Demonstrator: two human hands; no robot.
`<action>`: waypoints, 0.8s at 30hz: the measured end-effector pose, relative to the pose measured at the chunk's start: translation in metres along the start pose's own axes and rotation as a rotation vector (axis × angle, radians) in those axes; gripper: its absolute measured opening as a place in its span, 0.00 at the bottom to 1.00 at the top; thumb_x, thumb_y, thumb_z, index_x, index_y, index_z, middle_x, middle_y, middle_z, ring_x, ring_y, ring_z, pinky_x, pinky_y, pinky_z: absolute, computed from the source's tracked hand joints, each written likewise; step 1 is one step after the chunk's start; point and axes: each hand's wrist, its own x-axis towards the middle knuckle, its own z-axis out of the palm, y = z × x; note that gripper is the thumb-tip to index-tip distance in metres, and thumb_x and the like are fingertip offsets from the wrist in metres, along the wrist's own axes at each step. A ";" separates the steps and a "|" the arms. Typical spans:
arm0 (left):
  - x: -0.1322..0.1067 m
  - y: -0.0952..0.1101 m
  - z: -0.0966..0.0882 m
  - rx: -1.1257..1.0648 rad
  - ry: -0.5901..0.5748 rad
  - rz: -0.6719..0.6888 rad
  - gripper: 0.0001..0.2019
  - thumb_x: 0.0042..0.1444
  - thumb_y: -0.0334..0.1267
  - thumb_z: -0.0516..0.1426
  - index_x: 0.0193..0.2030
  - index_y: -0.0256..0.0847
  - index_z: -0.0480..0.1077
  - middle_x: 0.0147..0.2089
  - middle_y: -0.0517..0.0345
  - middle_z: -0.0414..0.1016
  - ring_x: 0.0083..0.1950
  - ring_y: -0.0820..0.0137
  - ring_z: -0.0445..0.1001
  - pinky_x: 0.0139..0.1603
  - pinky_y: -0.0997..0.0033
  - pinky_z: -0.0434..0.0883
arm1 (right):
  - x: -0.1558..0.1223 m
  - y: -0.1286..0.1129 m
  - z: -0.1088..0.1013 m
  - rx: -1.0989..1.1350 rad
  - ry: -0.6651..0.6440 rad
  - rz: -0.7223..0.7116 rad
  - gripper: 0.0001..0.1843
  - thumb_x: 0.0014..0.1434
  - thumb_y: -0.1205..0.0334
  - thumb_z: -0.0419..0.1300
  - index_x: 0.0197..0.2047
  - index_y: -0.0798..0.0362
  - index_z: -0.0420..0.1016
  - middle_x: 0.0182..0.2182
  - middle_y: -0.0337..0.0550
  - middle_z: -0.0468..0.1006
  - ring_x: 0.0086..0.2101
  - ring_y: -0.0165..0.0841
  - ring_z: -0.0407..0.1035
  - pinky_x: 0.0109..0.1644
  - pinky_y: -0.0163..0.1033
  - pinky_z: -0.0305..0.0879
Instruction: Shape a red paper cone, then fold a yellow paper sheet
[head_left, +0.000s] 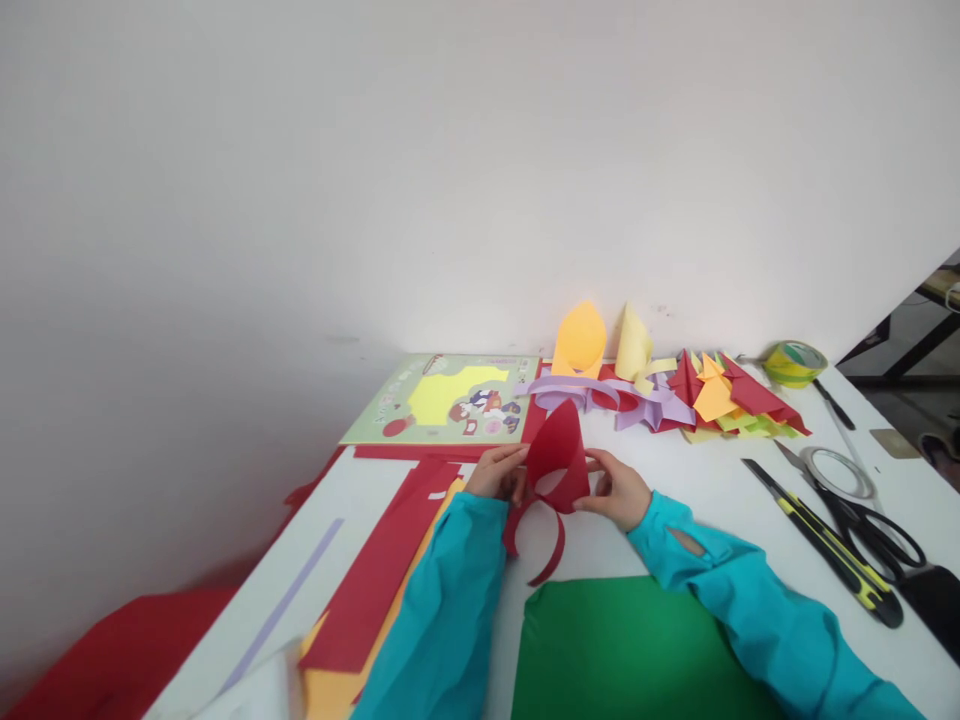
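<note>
Both hands meet at 1 red paper shape (556, 452), a sheet rolled into a pointed cone that stands upright between them. The left hand (499, 472) pinches its left edge, fingers pressed together on the paper; the right hand (619, 490) grips the opposite edge the same way, thumb in front. Both arms wear teal sleeves. From the bottom of the cone, just below the grip, 2 curled red tails (551, 555) hang down onto the white table (675, 470).

Nearer the person than the grip lies a flat green sheet (630, 650). To the left of the grip, long red sheets (382, 570) lie over an orange sheet (330, 690), with a thin purple strip (285, 600) further left. Beyond the grip and to its left sits a printed green booklet (450, 400). Straight beyond it lie looped purple strips (600, 395), and behind those an orange cone (579, 340) and a pale yellow cone (634, 345) stand against the wall. Beyond and to the right is a pile of folded red, orange and green pieces (727, 400), then a yellow-green tape roll (793, 362). Well to the right of the grip lie a utility knife (825, 535), black scissors (862, 520) and a clear tape ring (836, 470).
</note>
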 end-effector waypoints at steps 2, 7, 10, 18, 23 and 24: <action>-0.001 0.001 0.000 -0.007 0.004 0.001 0.24 0.42 0.51 0.62 0.40 0.33 0.73 0.21 0.57 0.75 0.10 0.74 0.63 0.12 0.74 0.59 | 0.004 0.004 -0.001 0.129 -0.014 0.045 0.37 0.37 0.58 0.70 0.51 0.51 0.64 0.39 0.42 0.78 0.20 0.23 0.62 0.24 0.33 0.60; -0.004 0.003 -0.001 0.002 0.009 0.015 0.22 0.41 0.48 0.64 0.39 0.35 0.73 0.18 0.59 0.74 0.11 0.73 0.64 0.12 0.75 0.58 | 0.005 0.002 -0.005 0.219 -0.026 0.112 0.31 0.43 0.49 0.65 0.49 0.53 0.64 0.37 0.46 0.77 0.20 0.26 0.68 0.18 0.30 0.59; -0.006 0.003 -0.001 0.030 -0.005 0.021 0.21 0.42 0.47 0.64 0.40 0.34 0.74 0.12 0.63 0.67 0.10 0.74 0.61 0.11 0.77 0.53 | 0.002 -0.003 -0.004 0.253 -0.018 0.129 0.32 0.45 0.46 0.63 0.50 0.52 0.64 0.41 0.48 0.76 0.25 0.29 0.72 0.18 0.31 0.64; -0.008 0.004 -0.001 0.078 -0.020 -0.006 0.20 0.41 0.47 0.65 0.38 0.35 0.75 0.09 0.67 0.60 0.09 0.79 0.55 0.12 0.79 0.47 | -0.006 -0.023 0.007 0.225 0.107 0.165 0.30 0.39 0.50 0.70 0.45 0.51 0.72 0.39 0.43 0.75 0.25 0.27 0.68 0.13 0.26 0.58; -0.011 0.008 -0.004 0.064 -0.007 -0.030 0.20 0.41 0.48 0.65 0.37 0.35 0.77 0.23 0.54 0.76 0.15 0.77 0.64 0.15 0.77 0.56 | 0.003 -0.027 0.002 0.335 0.109 0.316 0.21 0.51 0.44 0.60 0.33 0.56 0.72 0.25 0.43 0.74 0.20 0.30 0.69 0.13 0.30 0.62; -0.011 0.009 -0.005 0.060 -0.008 -0.033 0.20 0.42 0.49 0.64 0.37 0.35 0.77 0.26 0.53 0.77 0.14 0.78 0.63 0.14 0.77 0.55 | 0.005 -0.027 0.000 0.359 0.103 0.343 0.22 0.52 0.43 0.59 0.32 0.56 0.72 0.24 0.43 0.74 0.19 0.30 0.68 0.13 0.31 0.63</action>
